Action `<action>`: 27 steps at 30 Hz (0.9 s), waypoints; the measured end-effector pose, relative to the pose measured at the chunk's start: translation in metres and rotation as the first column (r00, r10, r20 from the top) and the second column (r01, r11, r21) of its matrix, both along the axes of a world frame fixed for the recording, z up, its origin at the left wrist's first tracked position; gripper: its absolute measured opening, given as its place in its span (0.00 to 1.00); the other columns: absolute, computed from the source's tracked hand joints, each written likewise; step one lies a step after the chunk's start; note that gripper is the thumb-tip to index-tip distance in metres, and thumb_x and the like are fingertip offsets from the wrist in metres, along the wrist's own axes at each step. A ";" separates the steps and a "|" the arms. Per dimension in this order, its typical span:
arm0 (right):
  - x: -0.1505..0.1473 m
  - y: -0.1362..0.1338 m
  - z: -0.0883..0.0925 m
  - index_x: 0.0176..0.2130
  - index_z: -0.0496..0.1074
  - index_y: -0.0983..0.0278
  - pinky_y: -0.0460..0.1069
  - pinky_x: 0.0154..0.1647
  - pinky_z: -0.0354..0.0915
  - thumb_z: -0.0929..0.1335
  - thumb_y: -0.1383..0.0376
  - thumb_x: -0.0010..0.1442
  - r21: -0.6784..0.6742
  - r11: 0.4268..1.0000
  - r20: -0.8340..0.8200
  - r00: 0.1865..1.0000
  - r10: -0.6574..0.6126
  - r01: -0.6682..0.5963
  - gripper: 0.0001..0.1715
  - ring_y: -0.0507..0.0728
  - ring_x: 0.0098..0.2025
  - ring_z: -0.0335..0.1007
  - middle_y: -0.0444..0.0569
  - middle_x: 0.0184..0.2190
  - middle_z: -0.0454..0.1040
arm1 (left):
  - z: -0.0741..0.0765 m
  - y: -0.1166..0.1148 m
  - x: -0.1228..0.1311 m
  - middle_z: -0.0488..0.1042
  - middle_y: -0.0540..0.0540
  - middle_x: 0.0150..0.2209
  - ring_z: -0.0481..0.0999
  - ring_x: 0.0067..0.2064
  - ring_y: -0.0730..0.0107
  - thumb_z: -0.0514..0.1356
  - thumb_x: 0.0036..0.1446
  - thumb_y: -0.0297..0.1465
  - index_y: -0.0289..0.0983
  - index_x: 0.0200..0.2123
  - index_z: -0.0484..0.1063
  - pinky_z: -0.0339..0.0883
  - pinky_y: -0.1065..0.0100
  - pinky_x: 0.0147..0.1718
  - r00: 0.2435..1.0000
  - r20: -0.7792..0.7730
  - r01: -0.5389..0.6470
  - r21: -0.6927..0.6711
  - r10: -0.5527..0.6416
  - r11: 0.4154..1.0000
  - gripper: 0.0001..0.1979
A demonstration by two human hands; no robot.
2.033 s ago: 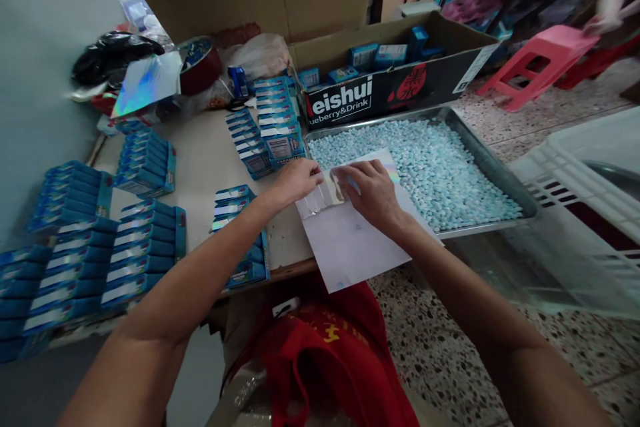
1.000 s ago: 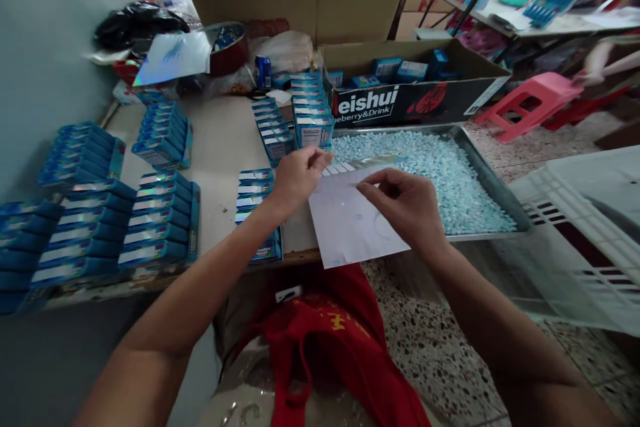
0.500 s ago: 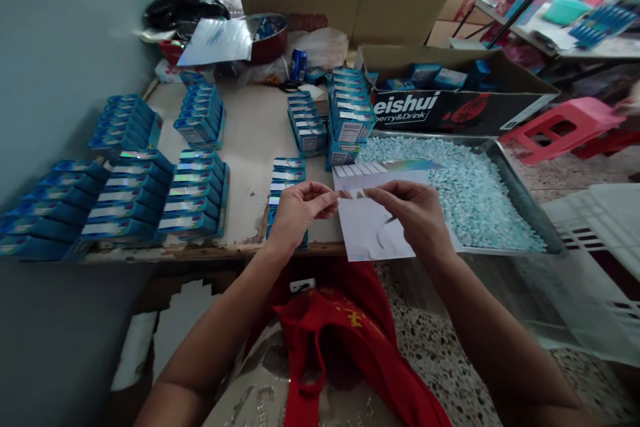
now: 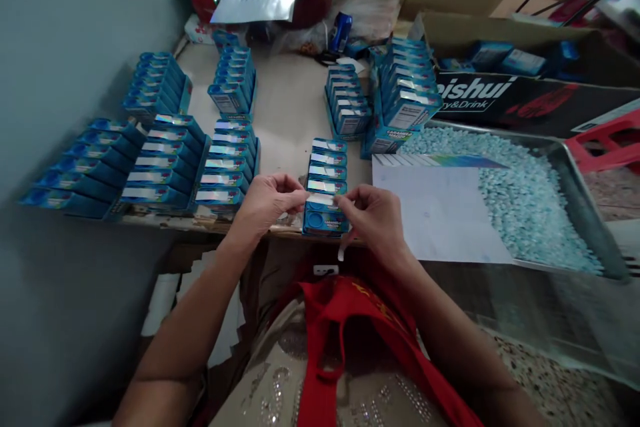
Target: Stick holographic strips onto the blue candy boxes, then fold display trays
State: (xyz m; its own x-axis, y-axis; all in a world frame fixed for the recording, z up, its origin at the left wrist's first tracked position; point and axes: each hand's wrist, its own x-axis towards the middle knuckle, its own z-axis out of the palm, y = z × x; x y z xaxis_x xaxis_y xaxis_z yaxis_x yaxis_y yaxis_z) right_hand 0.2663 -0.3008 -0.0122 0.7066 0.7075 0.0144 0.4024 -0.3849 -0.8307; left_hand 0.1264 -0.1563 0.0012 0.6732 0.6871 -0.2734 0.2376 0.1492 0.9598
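Observation:
A short, pale sticker strip [image 4: 321,199] is stretched between my two hands, over a row of small blue boxes [image 4: 327,172] in a tray at the table's front. My left hand [image 4: 273,203] pinches the strip's left end, its fingers closed. With thumb and forefinger my right hand [image 4: 373,213] pinches the right end, and a thin white curl [image 4: 341,252] hangs below it. Shiny strips lie across the farther boxes of this row; the nearest box shows its bare printed top. A white sticker sheet [image 4: 430,203] lies to the right, partly over the metal tray.
More trays of blue boxes [image 4: 163,163] stand at the left. Two further stacks, including a tall one [image 4: 407,90], are behind the front row. A metal tray [image 4: 593,207] holds pale blue pellets, with a black carton [image 4: 540,100] behind it. A pink stool [image 4: 607,147] is at far right.
Both hands have moved left from above the sticker sheet to the front row of boxes, carrying the strip. The view has shifted, so the table's things sit farther right.

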 end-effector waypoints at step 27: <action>0.014 0.004 -0.012 0.25 0.64 0.60 0.45 0.18 0.49 0.76 0.51 0.51 0.053 0.999 -0.238 0.971 0.018 -0.005 0.22 0.48 0.19 0.54 0.37 0.16 0.61 | -0.086 -0.005 0.001 0.64 0.56 0.20 0.61 0.20 0.82 0.68 0.44 0.34 0.37 0.26 0.65 0.52 0.78 0.19 0.994 -0.025 -0.106 -0.413 0.105 0.904 0.14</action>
State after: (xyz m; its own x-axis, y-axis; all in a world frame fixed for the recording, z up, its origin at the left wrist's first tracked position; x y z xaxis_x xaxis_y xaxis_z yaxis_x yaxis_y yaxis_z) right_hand 0.2808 -0.2968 -0.0242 0.6858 0.7184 -0.1167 0.1946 -0.3356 -0.9217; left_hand 0.1274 -0.1612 -0.0848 0.6022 0.5793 -0.5493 0.1999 0.5568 0.8063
